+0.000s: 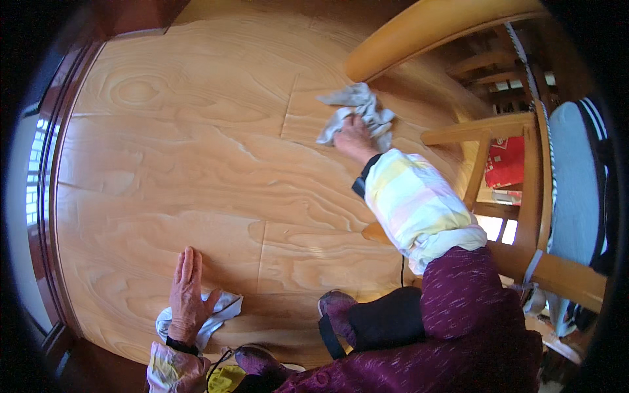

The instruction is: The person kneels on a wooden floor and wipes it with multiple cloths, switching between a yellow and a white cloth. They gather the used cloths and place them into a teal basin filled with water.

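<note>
My right hand (355, 138) is pressed down on a crumpled pale grey cloth (377, 118), gripping part of it against the wood-grain floor (211, 157). The cloth lies just short of a rounded wooden furniture leg. Lower left, my left hand (189, 294) is spread with the thumb apart from the fingers and holds nothing. A second whitish cloth (228, 305) lies on the floor beneath or beside its palm and wrist; whether they touch cannot be told. Light patterned sleeve covers reach down to both wrists.
Wooden furniture with a thick rounded leg (422, 37) and a framed rack (530, 196) lines the right side. A red packet (506, 162) shows behind the frame. Along the left runs a dark door track (54, 182). My shoes (258, 361) are at the bottom, near a yellow item (223, 379).
</note>
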